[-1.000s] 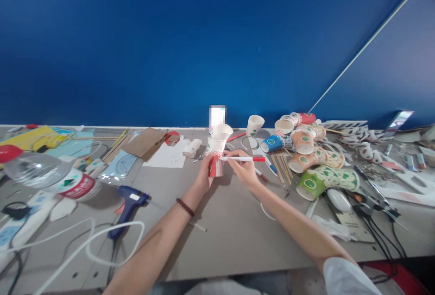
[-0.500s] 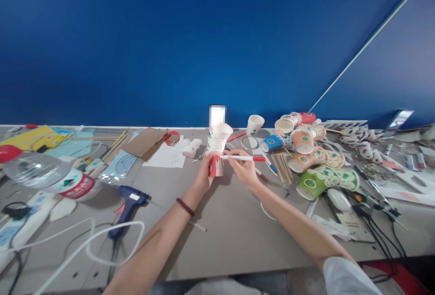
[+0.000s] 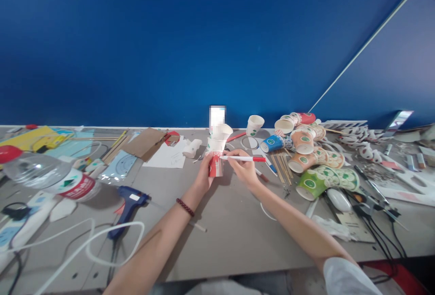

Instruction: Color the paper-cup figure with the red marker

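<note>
My left hand (image 3: 204, 171) is wrapped round a red and white paper cup (image 3: 216, 167) near the middle of the table. White paper cups (image 3: 217, 139) stand above it, the topmost one tilted to the right. In my right hand (image 3: 243, 166) is a white marker with a red end (image 3: 249, 158), gripped between thumb and fingers. The marker lies nearly level, and its left end meets the side of the red cup or comes very close to it. The exact contact at the tip is too small to tell.
Left of me are a blue glue gun (image 3: 127, 206), a large plastic bottle (image 3: 50, 172) and looping white cable. Stacked paper cups (image 3: 311, 184), thin wooden sticks (image 3: 283, 167) and a white mouse (image 3: 339, 200) lie to the right. A phone (image 3: 217, 116) leans on the blue wall behind.
</note>
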Available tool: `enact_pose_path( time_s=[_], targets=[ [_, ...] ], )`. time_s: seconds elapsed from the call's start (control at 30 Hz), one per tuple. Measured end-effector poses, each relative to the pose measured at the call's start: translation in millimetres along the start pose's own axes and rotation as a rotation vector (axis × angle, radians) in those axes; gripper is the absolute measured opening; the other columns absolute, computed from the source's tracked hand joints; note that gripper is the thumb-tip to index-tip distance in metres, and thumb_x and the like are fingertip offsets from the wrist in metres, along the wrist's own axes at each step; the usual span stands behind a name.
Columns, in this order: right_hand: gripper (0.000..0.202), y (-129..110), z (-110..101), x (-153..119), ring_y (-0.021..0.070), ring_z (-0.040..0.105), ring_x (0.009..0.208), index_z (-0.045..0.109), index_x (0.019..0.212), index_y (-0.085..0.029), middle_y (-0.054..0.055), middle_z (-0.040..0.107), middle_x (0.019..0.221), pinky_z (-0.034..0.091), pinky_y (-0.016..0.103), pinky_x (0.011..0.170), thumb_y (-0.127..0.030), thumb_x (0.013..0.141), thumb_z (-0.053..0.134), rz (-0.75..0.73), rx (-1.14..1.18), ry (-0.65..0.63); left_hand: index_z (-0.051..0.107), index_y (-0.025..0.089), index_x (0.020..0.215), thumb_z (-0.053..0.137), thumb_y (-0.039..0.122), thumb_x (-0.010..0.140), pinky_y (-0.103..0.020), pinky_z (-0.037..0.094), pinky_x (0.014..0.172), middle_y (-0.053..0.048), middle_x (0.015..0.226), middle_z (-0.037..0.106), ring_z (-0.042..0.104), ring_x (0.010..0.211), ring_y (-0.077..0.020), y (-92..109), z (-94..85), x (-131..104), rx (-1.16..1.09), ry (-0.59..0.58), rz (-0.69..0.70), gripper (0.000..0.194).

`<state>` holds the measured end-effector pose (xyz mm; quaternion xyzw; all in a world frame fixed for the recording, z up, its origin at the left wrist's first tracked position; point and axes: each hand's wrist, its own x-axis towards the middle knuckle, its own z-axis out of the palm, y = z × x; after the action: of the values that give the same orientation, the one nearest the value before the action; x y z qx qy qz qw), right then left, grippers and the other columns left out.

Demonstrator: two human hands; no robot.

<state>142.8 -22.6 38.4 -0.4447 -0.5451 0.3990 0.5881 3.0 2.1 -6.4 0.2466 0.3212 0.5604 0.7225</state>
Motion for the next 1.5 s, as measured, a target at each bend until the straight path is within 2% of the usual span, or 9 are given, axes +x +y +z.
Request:
enact_pose_path(
  time_s=[0.2,0.43,0.6,0.73,0.93,1.23,1.4,1.5],
  targets=[
    [0.009,1.3,-2.4,-0.5,0.0326,0.07,0.114,0.063,0.072,-0.024,0.003,0.072,0.077,0.054,0.041,0.089,-0.025,0.079,0.068,-0.013,0.004,-0.048,0.07,0.019,0.095,0.075,0.048,0.08,-0.03,0.054,0.072,-0.004,0.085,0.071,0.066,0.075,-0.0175,-1.6,-3.0,1.2,0.015,0.001,0.019,0.033],
    [0.011,1.5,-0.4,-0.5,0.0316,0.072,0.109,0.063,0.08,-0.024,0.005,0.072,0.085,0.057,0.036,0.078,-0.033,0.081,0.069,0.003,0.008,0.006,0.07,0.017,0.096,0.075,0.048,0.081,-0.031,0.055,0.072,-0.006,0.083,0.072,0.067,0.074,-0.0187,-1.2,-1.6,1.1,-0.009,-0.004,-0.001,0.035],
    [0.012,1.8,-1.2,-0.2,0.0311,0.072,0.11,0.063,0.078,-0.023,0.004,0.072,0.082,0.056,0.037,0.083,-0.033,0.081,0.07,-0.018,0.003,0.0,0.07,0.016,0.095,0.077,0.046,0.078,-0.028,0.055,0.068,-0.004,0.081,0.072,0.067,0.071,-0.0163,-1.1,-0.6,1.0,-0.019,0.005,-0.007,0.036],
    [0.013,2.6,-1.9,-0.2,0.0324,0.071,0.112,0.06,0.074,-0.024,0.003,0.071,0.075,0.055,0.036,0.081,-0.031,0.081,0.07,-0.018,0.017,-0.029,0.07,0.016,0.096,0.076,0.047,0.079,-0.027,0.055,0.069,-0.004,0.083,0.073,0.067,0.071,-0.0159,-1.1,-0.7,0.5,-0.019,0.009,-0.003,0.035],
    [0.01,4.7,-1.2,-0.1,0.0308,0.072,0.106,0.063,0.08,-0.024,0.004,0.072,0.086,0.057,0.035,0.075,-0.032,0.082,0.068,0.016,0.029,0.01,0.07,0.015,0.094,0.077,0.049,0.078,-0.027,0.054,0.068,-0.005,0.081,0.072,0.067,0.071,-0.016,0.9,0.9,-1.3,-0.019,0.008,-0.027,0.038],
    [0.009,3.3,-2.6,0.0,0.0341,0.07,0.115,0.062,0.07,-0.024,0.002,0.069,0.071,0.054,0.039,0.086,-0.024,0.077,0.067,0.003,0.041,-0.052,0.069,0.016,0.096,0.076,0.046,0.079,-0.028,0.053,0.072,-0.004,0.082,0.072,0.064,0.069,-0.0153,-2.0,-1.1,0.8,-0.04,0.015,0.018,0.035],
    [0.006,3.0,-1.6,-0.1,0.0317,0.072,0.11,0.063,0.076,-0.024,0.004,0.073,0.081,0.055,0.039,0.085,-0.027,0.079,0.068,0.008,0.053,-0.009,0.07,0.015,0.097,0.075,0.047,0.08,-0.029,0.052,0.074,-0.005,0.083,0.072,0.066,0.073,-0.0169,0.0,1.5,-1.2,-0.038,-0.006,0.008,0.037],
    [0.006,5.4,-2.1,0.7,0.0312,0.072,0.109,0.063,0.075,-0.024,0.003,0.073,0.079,0.055,0.039,0.086,-0.025,0.078,0.067,0.002,0.053,-0.027,0.07,0.014,0.096,0.074,0.047,0.08,-0.029,0.051,0.072,-0.005,0.084,0.072,0.066,0.073,-0.017,-0.1,1.7,-1.8,-0.042,-0.006,0.008,0.037]
  ],
)
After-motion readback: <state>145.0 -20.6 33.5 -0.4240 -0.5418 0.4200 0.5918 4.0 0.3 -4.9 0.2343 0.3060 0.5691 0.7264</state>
